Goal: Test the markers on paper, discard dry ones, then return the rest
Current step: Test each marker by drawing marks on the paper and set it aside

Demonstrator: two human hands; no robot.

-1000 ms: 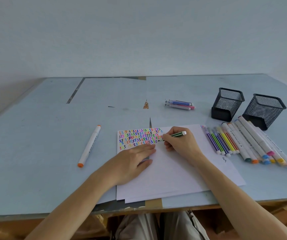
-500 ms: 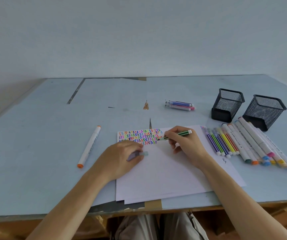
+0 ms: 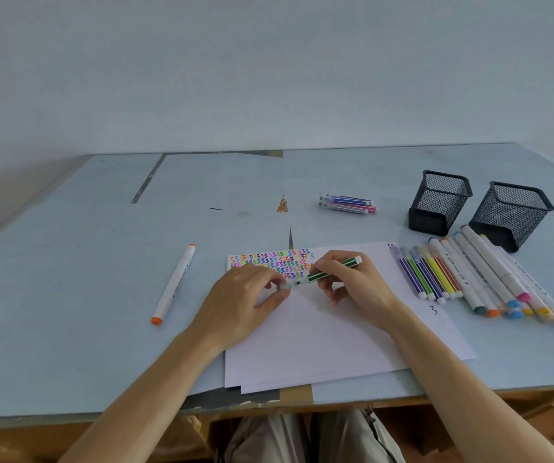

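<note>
Both hands (image 3: 302, 289) cap green marker (image 3: 330, 269) mid-paper (image 3: 319, 345), clear of edges.

A pale blue table (image 3: 68, 295) (surface patched, worn at its front edge) meets a plain wall (image 3: 269, 68).

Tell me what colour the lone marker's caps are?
Orange, on the lone marker; seen in the head view.
</note>
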